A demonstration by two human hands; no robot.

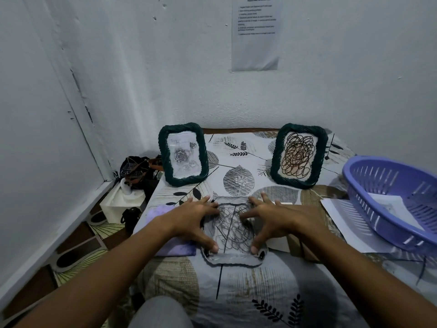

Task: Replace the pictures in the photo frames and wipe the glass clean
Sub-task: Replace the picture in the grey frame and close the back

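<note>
A photo frame [233, 260] lies flat on the table in front of me, and a sheet with a dark scribble drawing [230, 229] lies in its opening. My left hand [194, 217] and my right hand [274, 217] rest on its two sides, fingers spread, fingertips and thumbs pressing on the sheet's edges. Two dark green braided frames stand upright at the back: the left frame [183, 153] holds a grey rose picture, the right frame [299, 155] a brown scribble. A purple cloth [175, 245] lies under my left wrist.
A purple slotted basket [390, 200] with papers in it sits at the right, on top of white sheets [350, 223]. A brown board [307, 233] lies under my right hand. Left of the table stand a white box [120, 202] and dark bags [137, 170]. Walls close in behind and left.
</note>
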